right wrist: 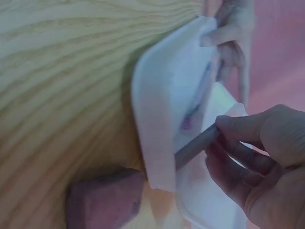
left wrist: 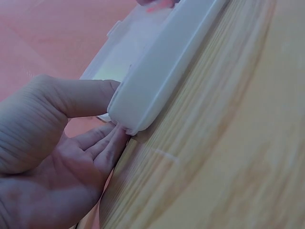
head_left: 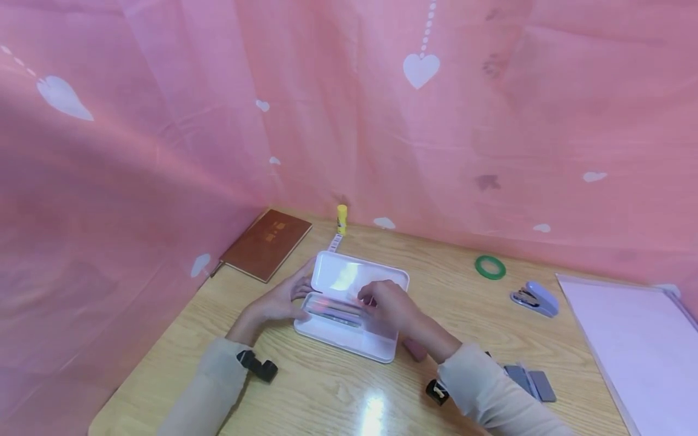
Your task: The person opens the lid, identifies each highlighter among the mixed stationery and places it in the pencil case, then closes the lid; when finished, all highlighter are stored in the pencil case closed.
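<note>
A white pencil case (head_left: 382, 350) lies open on the table, its lid (head_left: 376, 275) tipped back. My left hand (head_left: 280, 301) grips the case's left end; in the left wrist view the thumb (left wrist: 90, 95) is on the rim and fingers touch the underside. Over the right part of the case, my right hand (head_left: 394, 307) pinches a slim grey-brown stick-like item (right wrist: 195, 147) between thumb and fingers. Its lower end sits inside the case, hidden by the wall. A pen (head_left: 338, 318) lies in the tray. A dark red block (right wrist: 105, 200) is beside the case's right end.
Behind stand a brown notebook (head_left: 267, 245) and a yellow glue stick (head_left: 342, 219). Rightward lie green tape (head_left: 490, 267), a stapler (head_left: 537, 299), a white board (head_left: 632, 339) and small grey flat items (head_left: 542, 386). A pink curtain (head_left: 349, 121) borders the table.
</note>
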`<state>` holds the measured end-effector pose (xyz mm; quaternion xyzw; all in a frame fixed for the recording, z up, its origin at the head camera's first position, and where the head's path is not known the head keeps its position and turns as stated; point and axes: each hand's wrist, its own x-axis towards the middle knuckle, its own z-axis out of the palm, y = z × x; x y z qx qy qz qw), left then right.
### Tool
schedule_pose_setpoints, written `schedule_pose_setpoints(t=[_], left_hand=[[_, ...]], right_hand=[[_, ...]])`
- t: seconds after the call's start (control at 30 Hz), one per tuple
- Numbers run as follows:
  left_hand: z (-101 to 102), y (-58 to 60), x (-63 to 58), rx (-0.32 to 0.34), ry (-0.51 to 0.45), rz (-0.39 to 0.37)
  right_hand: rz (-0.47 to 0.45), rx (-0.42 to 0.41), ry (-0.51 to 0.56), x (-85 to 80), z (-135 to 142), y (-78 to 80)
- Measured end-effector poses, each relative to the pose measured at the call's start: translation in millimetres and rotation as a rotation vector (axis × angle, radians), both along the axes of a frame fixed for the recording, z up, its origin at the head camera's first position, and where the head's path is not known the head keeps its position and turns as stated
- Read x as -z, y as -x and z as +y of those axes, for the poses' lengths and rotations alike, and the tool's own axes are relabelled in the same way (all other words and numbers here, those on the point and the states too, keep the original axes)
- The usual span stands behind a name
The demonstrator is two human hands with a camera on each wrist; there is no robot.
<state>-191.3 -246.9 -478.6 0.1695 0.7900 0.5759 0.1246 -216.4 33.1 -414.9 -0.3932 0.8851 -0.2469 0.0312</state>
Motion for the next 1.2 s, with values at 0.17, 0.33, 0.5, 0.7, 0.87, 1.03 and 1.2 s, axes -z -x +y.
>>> schedule_pose_setpoints(t=[0.17, 0.33, 0.5, 0.7, 0.87, 1.03, 1.2], left_hand=[[0.1, 0.8, 0.6, 0.007, -0.014, 0.005], [2.7, 0.7, -0.9, 0.001, -0.019, -0.003], [3.5, -2.0, -6.7, -0.001, -0.023, -0.001], [2.4, -1.0, -3.5, 0.010, -0.037, 0.006], [2.2, -0.6, -4.0, 0.010, -0.026, 0.008], [1.1, -0.8, -2.8, 0.008, -0.013, 0.017], [0.7, -1.4, -0.6, 0.007, -0.013, 0.005]], right_hand=[[0.058, -0.015, -0.089, 10.5, -3.2, -2.2], [0.125, -0.061, -0.122, 16.5, -3.1, -5.2], [0.107, -0.037, -0.100, 9.4, 5.7, -5.8], [0.066, 0.024, -0.071, -17.3, 48.1, -5.7], [0.073, 0.114, -0.087, -29.2, 110.8, -9.5], [0.052, 0.194, -0.132, -27.2, 172.2, -19.2], [0.011, 0.285, -0.177, -22.1, 217.2, -35.3]])
